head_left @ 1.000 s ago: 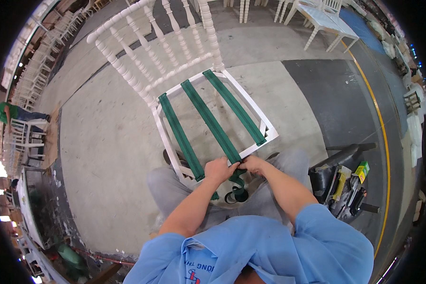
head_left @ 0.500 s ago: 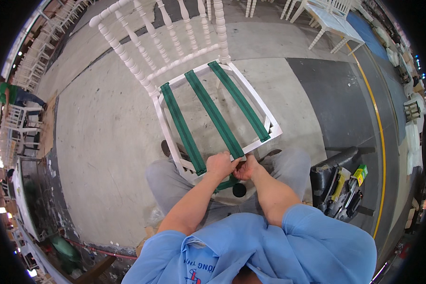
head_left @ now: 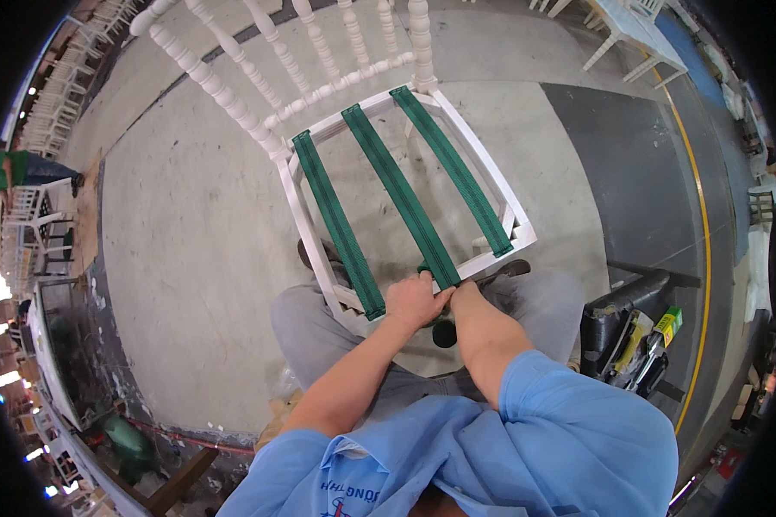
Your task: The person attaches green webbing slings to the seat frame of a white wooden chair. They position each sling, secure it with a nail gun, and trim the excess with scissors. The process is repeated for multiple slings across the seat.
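A white wooden chair frame (head_left: 483, 151) with a turned spindle back stands before me, its front edge over my lap. Three green webbing straps cross its seat opening: a left strap (head_left: 334, 220), a middle strap (head_left: 397, 189) and a right strap (head_left: 453, 168). My left hand (head_left: 412, 300) is closed over the front rail beside the middle strap's near end, with green webbing showing at its fingertips. Against that strap's end lies my right hand (head_left: 464, 295), its fingers hidden under the rail. A black round object (head_left: 444, 333) shows just below my hands.
At my right, a low black padded stool (head_left: 602, 332) carries hand tools and a yellow-green box (head_left: 668, 324). Beyond it a yellow line (head_left: 703, 224) runs along the floor. White chairs (head_left: 34, 211) and a person in green (head_left: 13, 171) are at far left. A white table-like piece (head_left: 625, 34) stands far right.
My view has shifted, so the chair appears larger. My right hand has moved further under the front rail. The green webbing loop below the rail no longer shows; some appears inside the rail.
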The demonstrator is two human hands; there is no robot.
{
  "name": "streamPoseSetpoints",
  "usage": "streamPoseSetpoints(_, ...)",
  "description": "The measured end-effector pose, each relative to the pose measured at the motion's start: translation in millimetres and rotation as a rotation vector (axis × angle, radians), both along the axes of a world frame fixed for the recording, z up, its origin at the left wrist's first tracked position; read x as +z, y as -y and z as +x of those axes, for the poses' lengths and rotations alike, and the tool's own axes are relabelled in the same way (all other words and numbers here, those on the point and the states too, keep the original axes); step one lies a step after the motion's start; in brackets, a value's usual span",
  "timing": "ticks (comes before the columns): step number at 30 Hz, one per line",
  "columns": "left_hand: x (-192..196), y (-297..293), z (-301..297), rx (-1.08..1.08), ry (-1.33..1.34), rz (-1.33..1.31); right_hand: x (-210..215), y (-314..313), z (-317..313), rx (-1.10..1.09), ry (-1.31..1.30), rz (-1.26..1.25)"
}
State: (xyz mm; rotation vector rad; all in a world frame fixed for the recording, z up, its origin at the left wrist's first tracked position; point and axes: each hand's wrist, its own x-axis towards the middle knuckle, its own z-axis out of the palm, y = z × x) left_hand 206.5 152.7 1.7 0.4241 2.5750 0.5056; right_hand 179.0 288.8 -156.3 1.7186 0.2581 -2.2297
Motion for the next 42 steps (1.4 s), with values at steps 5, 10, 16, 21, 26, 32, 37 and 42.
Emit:
streamPoseSetpoints(5, 2, 2, -1, 0.027, 0.024, 0.065, -30, 5, -5, 0.361, -0.048, 0.222)
streamPoseSetpoints(10, -1, 1, -3, 0.019, 0.037, 0.114, -60, -9, 18, 1.053, -0.090, 0.620)
streamPoseSetpoints(16, -11, 1, -2, 0.040, 0.047, 0.089, -84, -20, 23, 1.610, -0.161, 0.800)
streamPoseSetpoints(21, -14, -2, -6, 0.027, 0.091, 0.012, -118, -21, 4, 1.716, -0.217, 0.831)
streamPoseSetpoints(26, -9, 0, -13, 0.024, 0.142, 0.031, -157, -8, 2, 1.582, -0.351, 0.982)
streamPoseSetpoints(32, -15, 37, -68, 0.460, 0.936, 0.597, -142, 8, -28, 0.960, -0.304, 0.475)
streamPoseSetpoints(37, -64, 15, -50, 0.167, 0.676, 0.100, -96, 31, -86, 0.752, -0.733, 0.416)
streamPoseSetpoints(42, -68, 15, -57, -0.012, 0.780, 0.223, -73, 53, -115, 0.679, -0.861, 0.251)
